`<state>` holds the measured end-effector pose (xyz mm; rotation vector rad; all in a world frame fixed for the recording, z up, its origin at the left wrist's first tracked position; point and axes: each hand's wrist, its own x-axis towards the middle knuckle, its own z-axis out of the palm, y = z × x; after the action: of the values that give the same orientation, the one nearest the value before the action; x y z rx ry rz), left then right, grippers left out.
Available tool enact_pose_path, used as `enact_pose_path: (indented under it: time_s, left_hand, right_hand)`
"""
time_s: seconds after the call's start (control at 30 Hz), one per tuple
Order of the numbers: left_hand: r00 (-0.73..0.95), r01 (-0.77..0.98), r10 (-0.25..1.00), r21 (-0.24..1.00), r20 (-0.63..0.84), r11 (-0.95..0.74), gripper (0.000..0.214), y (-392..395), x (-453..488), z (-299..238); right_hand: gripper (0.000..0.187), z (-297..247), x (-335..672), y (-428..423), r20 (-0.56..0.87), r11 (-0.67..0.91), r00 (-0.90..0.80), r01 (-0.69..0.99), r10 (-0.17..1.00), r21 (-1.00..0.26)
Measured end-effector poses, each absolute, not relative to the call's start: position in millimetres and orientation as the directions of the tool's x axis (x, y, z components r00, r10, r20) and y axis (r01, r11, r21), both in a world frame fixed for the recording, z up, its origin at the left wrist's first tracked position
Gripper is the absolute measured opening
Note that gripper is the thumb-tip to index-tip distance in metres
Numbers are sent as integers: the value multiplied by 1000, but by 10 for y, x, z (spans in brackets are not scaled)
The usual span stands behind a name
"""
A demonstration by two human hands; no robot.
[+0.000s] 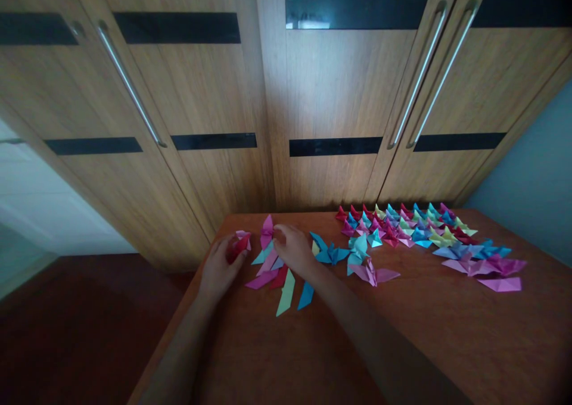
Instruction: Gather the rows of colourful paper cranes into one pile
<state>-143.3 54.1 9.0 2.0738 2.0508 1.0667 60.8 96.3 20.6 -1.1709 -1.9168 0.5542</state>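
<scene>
My left hand point(220, 267) rests near the table's left edge, its fingers curled around a folded red and pink paper piece point(240, 243). My right hand point(292, 248) lies over a fan of folded paper strips point(277, 273) in pink, green, blue and red, its fingers pinching at a pink folded piece point(267, 231) that stands up at the top of the fan. Both forearms reach in from the bottom of the view.
The wooden table point(424, 339) holds rows of small folded paper shapes point(402, 223) at its far right, blue and pink folded figures point(353, 256) in the middle, and more at the right point(482, 262). Wooden wardrobe doors point(330, 95) with metal handles stand right behind.
</scene>
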Motion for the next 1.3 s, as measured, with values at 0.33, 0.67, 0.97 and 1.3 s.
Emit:
enact_pose_path:
  time_s: [0.33,0.67,0.97,1.3]
  left_hand:
    - [145,902,813,262,563,-342,42,371,-567,354]
    - [423,784,862,363,281,-503,60,591,595,52]
    - [402,781,877,401,263,-479,42,554,646,45]
    - [233,789,878,446,418,-422,39,615,0,291]
  right_hand:
    - [40,187,2563,587,412,231,-64,900,909,-370]
    - [44,-114,2653,407,264,167,-52,884,963,-436]
    - [26,-208,2574,493,383,254,-53,829,922,-499]
    - [26,-118,2330,552,386,250,147,548,911,-798]
